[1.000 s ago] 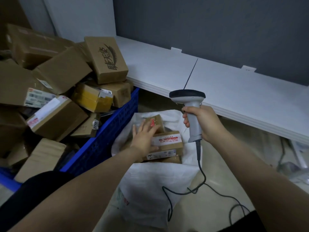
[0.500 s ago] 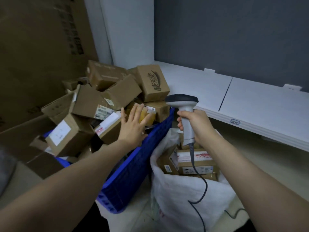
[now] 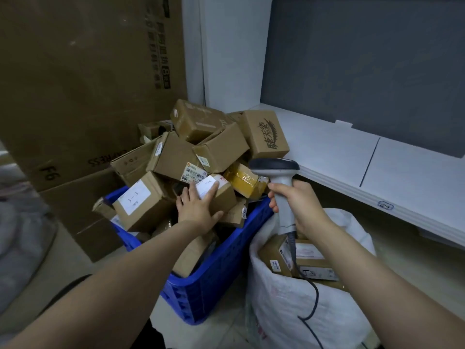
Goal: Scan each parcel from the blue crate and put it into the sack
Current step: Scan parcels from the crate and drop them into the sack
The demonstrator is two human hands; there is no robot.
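Brown cardboard parcels [image 3: 221, 147] lie heaped in the blue plastic crate [image 3: 216, 285], which stands on the floor just beside the white woven sack [image 3: 302, 321]. A few labelled boxes [image 3: 309, 263] already fill the sack's mouth. We see the left hand [image 3: 198, 210] laid flat, fingers straight, on a small brown box with a white label [image 3: 226, 197] at the near side of the heap; it clasps nothing yet. The right hand [image 3: 302, 207] is wrapped round the handle of the grey handheld barcode scanner [image 3: 276, 167], held upright above the sack, its black cable [image 3: 315, 295] trailing down.

We judge the step in hand to be picking up the next parcel. Done well, the fingers would take the box by its sides, leaving the label uncovered. The lift should be straight up, since the yellow-taped parcel [image 3: 241, 178] and others lean close and may slide. The label should then be turned to face the scanner head before the box goes into the sack.
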